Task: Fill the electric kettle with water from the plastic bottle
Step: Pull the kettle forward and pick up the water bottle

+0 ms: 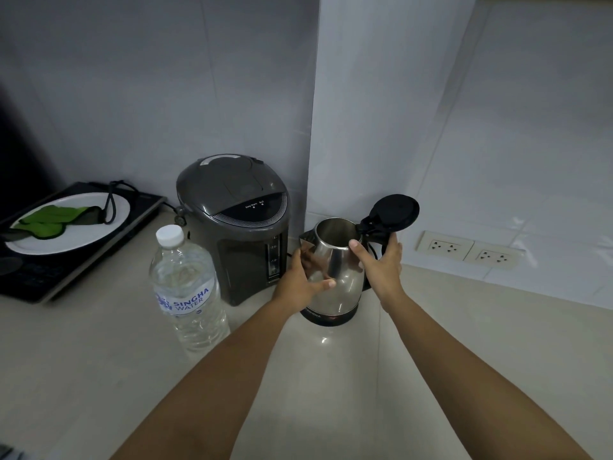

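Observation:
The steel electric kettle (341, 277) stands on the counter in the corner, its black lid (394, 212) flipped up and the mouth open. My left hand (300, 287) wraps the kettle's left side, thumb across the front. My right hand (381, 265) grips the right side at the black handle, thumb near the rim. The clear plastic water bottle (185, 290) with a white cap stands upright to the left of the kettle, capped and untouched.
A dark grey hot-water dispenser (238, 224) stands between bottle and kettle, close behind both. At far left, an induction cooktop (49, 280) carries a white plate (83, 240) with green leaves. Wall sockets (467, 250) sit right of the kettle.

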`<state>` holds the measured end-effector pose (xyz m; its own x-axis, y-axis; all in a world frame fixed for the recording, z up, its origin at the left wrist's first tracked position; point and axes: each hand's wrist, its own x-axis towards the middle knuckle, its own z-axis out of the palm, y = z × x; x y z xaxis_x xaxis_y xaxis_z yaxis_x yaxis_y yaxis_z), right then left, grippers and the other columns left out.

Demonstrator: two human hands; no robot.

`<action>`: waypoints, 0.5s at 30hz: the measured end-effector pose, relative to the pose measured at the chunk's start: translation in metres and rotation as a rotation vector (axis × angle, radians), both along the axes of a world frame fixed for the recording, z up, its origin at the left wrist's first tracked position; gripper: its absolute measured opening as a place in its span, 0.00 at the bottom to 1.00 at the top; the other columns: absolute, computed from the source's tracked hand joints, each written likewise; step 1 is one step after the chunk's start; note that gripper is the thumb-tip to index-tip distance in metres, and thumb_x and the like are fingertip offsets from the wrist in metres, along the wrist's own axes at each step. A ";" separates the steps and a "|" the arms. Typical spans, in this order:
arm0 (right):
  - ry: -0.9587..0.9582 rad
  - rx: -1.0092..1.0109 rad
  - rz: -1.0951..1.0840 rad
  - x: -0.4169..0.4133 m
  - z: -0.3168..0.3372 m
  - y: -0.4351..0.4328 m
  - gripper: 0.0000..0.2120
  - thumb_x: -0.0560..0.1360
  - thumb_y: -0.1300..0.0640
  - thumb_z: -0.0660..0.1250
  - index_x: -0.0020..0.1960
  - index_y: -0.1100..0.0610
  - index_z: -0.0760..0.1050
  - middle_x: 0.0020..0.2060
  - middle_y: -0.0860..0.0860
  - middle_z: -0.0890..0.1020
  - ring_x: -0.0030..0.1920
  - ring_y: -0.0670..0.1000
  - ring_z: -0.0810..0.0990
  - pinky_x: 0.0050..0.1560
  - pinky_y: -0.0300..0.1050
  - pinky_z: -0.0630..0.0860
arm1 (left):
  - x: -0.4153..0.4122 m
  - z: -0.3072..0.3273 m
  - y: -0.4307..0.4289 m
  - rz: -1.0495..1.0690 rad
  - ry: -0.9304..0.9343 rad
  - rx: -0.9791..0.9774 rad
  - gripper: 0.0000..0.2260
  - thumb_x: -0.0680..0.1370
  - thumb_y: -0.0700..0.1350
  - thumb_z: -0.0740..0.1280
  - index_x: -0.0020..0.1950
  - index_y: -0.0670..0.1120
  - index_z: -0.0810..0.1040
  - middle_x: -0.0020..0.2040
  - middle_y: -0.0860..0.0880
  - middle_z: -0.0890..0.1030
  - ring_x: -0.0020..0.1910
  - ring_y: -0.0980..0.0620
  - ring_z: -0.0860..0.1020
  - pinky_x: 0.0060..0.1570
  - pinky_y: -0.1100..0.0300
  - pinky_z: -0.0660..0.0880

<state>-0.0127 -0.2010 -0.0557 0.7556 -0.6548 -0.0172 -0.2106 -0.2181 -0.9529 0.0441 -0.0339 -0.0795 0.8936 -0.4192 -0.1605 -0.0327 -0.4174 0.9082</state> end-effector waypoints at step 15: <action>-0.036 -0.071 -0.070 -0.015 0.024 0.021 0.57 0.56 0.26 0.70 0.78 0.49 0.56 0.77 0.54 0.58 0.76 0.59 0.59 0.73 0.63 0.62 | -0.012 0.026 0.014 -0.039 -0.003 -0.096 0.37 0.70 0.44 0.78 0.74 0.53 0.63 0.61 0.55 0.75 0.64 0.55 0.73 0.63 0.58 0.69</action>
